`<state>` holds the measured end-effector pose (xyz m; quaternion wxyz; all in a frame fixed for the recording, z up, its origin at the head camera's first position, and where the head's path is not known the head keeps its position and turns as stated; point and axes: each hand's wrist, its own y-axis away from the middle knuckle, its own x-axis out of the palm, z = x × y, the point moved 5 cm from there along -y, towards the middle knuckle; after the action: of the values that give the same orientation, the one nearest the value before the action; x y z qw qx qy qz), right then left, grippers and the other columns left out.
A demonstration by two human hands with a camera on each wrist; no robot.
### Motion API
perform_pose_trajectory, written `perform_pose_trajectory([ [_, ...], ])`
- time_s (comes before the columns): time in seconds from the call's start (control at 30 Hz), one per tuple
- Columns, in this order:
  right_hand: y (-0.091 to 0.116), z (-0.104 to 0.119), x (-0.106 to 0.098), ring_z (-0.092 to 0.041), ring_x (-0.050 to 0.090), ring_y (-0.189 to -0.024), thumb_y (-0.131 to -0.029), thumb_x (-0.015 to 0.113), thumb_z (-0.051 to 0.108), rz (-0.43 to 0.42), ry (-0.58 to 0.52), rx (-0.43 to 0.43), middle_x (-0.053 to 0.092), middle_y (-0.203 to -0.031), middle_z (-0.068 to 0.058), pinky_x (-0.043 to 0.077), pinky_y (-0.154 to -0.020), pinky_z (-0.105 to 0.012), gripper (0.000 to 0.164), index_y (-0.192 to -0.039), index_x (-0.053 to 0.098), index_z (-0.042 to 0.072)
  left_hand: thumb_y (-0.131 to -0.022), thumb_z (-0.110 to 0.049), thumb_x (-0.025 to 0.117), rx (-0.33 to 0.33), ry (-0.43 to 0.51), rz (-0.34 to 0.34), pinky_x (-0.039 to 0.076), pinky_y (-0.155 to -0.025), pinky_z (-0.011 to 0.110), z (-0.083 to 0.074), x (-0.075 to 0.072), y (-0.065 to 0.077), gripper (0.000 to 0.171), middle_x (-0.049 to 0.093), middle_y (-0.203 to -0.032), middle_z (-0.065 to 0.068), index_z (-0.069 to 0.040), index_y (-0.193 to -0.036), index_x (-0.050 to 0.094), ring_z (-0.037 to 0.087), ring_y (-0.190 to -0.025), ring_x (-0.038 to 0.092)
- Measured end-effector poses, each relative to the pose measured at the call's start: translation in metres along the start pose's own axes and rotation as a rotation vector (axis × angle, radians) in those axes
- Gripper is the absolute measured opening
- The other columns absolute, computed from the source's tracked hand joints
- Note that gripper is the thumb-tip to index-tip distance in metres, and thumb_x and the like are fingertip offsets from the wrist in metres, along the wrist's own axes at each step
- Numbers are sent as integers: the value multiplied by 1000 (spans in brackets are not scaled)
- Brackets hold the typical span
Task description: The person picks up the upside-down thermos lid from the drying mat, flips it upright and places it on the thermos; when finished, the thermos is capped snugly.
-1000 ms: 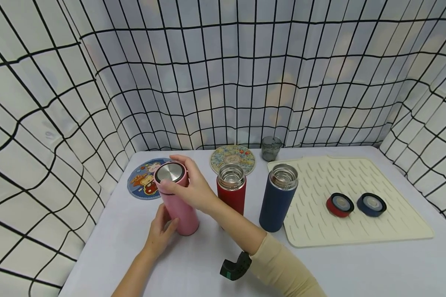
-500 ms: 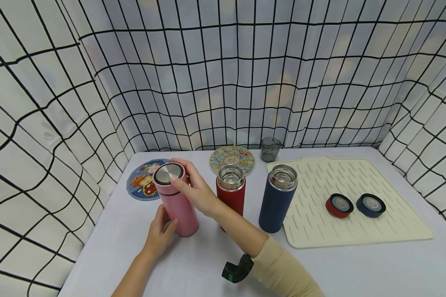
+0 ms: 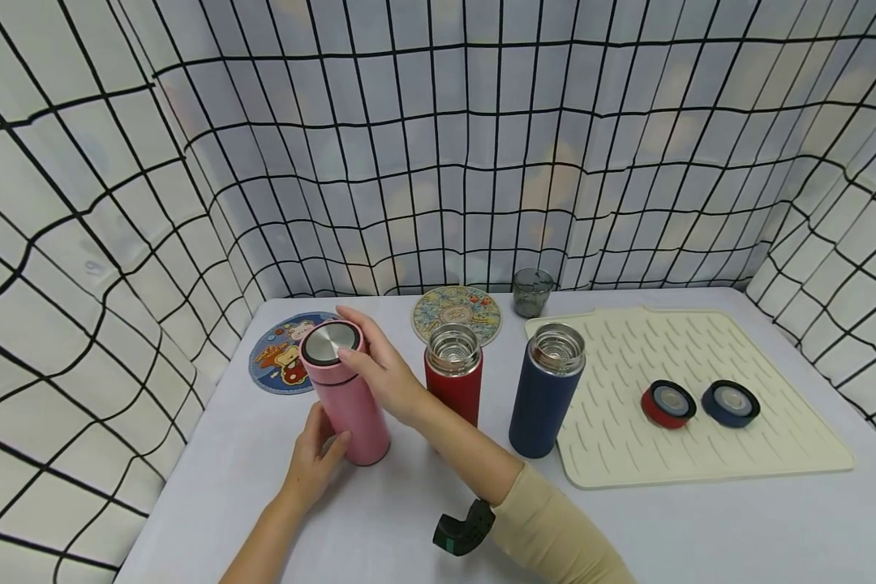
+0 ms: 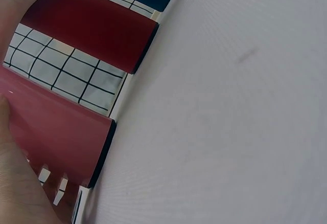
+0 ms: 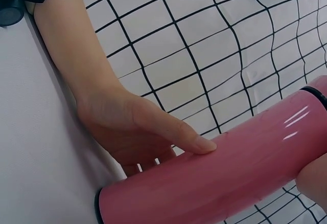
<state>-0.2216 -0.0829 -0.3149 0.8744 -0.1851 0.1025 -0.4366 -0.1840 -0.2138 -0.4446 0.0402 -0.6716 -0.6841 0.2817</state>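
Note:
A pink thermos bottle (image 3: 350, 414) stands upright on the white table, with its pink lid (image 3: 328, 345) on top, steel-coloured in the middle. My left hand (image 3: 317, 458) grips the bottle's lower body; the right wrist view also shows this left hand (image 5: 127, 119) around it. At the top, my right hand (image 3: 387, 373) holds the lid, thumb on its near right edge and the other fingers behind, partly hidden. Right of it stand a red thermos bottle (image 3: 454, 381), partly behind my right forearm, and a blue thermos bottle (image 3: 543, 405), both without lids.
A cream ribbed mat (image 3: 701, 341) on the right bears a red lid (image 3: 667, 404) and a blue lid (image 3: 730, 403). Toward the back lie a blue round coaster (image 3: 273, 357), a patterned coaster (image 3: 456, 312) and a small dark glass (image 3: 531, 292). Black netting surrounds the table.
My right thumb has shifted rightward across the lid's near edge, then stayed there. The left hand keeps its grip, and the pink bottle stands in nearly the same place.

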Motion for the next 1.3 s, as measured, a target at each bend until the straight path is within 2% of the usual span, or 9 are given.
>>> perform_pose_trajectory([
  [0.13, 0, -1, -1, -19, 33, -127, -95, 31, 9, 49, -29, 13, 29, -143, -18, 30, -102, -28, 50, -143, 20, 1, -84, 3, 53, 1, -18, -8, 43, -86, 16, 1, 0, 0, 53, 54, -118, 2, -5, -133, 35, 2, -100, 54],
  [0.27, 1, -3, -2, -16, 39, -121, -96, 33, 8, 50, -46, -10, 35, -137, -20, 33, -99, -27, 48, -142, 22, 1, -83, 5, 52, 2, -6, -5, 43, -86, 15, 1, 0, 0, 53, 54, -117, -4, -5, -132, 36, 2, -99, 55],
  [0.5, 0, -8, -5, -10, 46, -99, -89, 55, 23, -60, 44, -34, 48, -120, -3, 43, -79, -25, 51, -135, 37, 12, -84, 4, 52, 18, 11, -1, 42, -87, 14, 2, 0, 0, 51, 53, -116, -8, -5, -132, 36, 2, -100, 54],
  [0.7, -1, -8, -5, -9, 46, -100, -77, 72, 16, -159, 112, -5, 48, -116, 8, 46, -79, -27, 58, -127, 44, 20, -84, 4, 53, 73, 21, -8, 42, -85, 13, -1, -1, 1, 50, 54, -113, -10, -1, -131, 37, 2, -98, 54],
  [0.83, 0, -5, -3, -9, 41, -109, -82, 64, 18, -141, 118, -19, 42, -125, 3, 41, -89, -27, 55, -132, 40, 16, -84, 3, 54, 105, 10, -2, 42, -85, 14, -1, 0, 1, 49, 55, -114, -5, 1, -130, 36, 2, -98, 54],
  [0.97, 1, -2, -2, -12, 37, -122, -90, 46, 17, -56, 30, -64, 36, -138, -11, 31, -101, -28, 52, -139, 32, 6, -83, 5, 53, 68, -1, -1, 42, -85, 14, -1, 0, 1, 52, 56, -116, 0, -3, -132, 36, 2, -99, 54],
  [1.07, 0, 0, -1, -13, 36, -125, -92, 42, 13, -7, -11, -64, 33, -141, -16, 29, -104, -27, 52, -141, 27, 2, -82, 6, 53, 30, -8, -5, 42, -85, 14, 0, 0, 2, 54, 55, -116, -3, -4, -133, 36, 2, -99, 54],
  [1.2, 1, -1, -2, -13, 40, -120, -91, 45, 10, -14, -14, -54, 39, -136, -15, 33, -100, -27, 51, -140, 30, 4, -82, 5, 53, 23, -16, -5, 42, -86, 14, 1, 0, 1, 55, 53, -117, -6, -5, -133, 35, 2, -100, 54],
  [1.3, 1, -3, -3, -11, 45, -111, -88, 57, 16, -68, 35, -49, 46, -127, -5, 41, -92, -27, 53, -137, 36, 11, -83, 4, 53, 41, -4, -8, 42, -86, 14, 0, 0, 1, 53, 54, -116, -8, -5, -133, 36, 2, -100, 54],
])
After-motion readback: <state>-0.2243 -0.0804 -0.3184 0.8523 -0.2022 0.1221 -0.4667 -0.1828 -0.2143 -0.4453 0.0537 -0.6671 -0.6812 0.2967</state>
